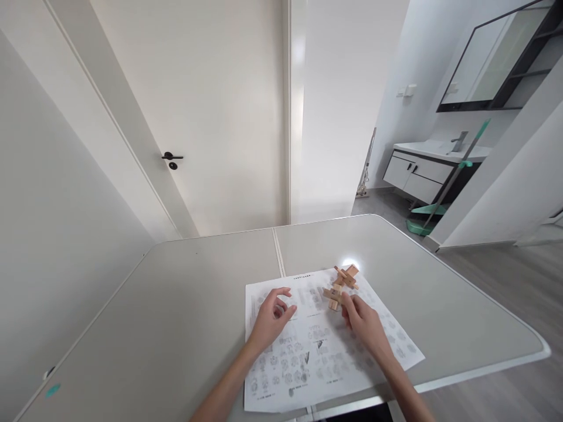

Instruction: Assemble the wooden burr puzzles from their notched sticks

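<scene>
A partly joined wooden burr puzzle [333,296], made of crossing notched sticks, is pinched between the thumb and fingers of my right hand [364,321]. Just behind it, several loose wooden puzzle pieces [349,275] lie in a small pile at the paper's far right corner. My left hand [272,315] is over the left part of the paper, its thumb and fingers curved apart with nothing between them. Under both hands lies a large printed sheet [319,366] covered in faint grey diagrams and small text too blurred to read.
The grey table [197,316] has a pale raised edge and a seam across its middle. Beyond it stands a white door [220,117] with a black handle [171,156]. At right are a sink cabinet [417,170], a mirror [488,58], and a green broom and dustpan [420,227].
</scene>
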The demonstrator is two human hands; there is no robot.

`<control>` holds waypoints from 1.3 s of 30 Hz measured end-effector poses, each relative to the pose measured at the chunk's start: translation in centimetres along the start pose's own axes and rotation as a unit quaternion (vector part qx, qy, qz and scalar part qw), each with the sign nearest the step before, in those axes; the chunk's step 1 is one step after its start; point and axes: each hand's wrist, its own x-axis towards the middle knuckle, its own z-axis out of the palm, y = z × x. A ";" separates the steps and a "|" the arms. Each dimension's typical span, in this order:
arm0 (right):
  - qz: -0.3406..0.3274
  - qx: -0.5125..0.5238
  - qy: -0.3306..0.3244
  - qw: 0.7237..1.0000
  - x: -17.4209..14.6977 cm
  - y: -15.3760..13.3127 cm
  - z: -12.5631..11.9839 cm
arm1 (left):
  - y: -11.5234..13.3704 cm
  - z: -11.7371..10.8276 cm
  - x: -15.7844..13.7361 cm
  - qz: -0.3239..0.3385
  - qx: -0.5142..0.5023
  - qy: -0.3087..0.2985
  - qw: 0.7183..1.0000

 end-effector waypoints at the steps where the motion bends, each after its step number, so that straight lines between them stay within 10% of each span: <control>1: -0.001 -0.036 0.017 0.999 0.1 0.5 -0.8 | -0.1 0.0 0.0 -0.004 0.007 -0.001 1.000; 14: 0.082 -0.195 0.082 0.974 1.1 3.1 -5.1 | -0.5 0.1 0.2 -0.007 0.033 -0.006 0.999; 34: 0.032 -0.150 0.236 0.960 -1.7 2.7 -3.6 | -0.2 0.0 0.3 -0.005 0.044 -0.008 0.999; 39: -0.085 -0.092 0.039 0.991 -3.2 2.4 -1.0 | -0.2 0.0 0.5 -0.010 0.046 -0.006 0.999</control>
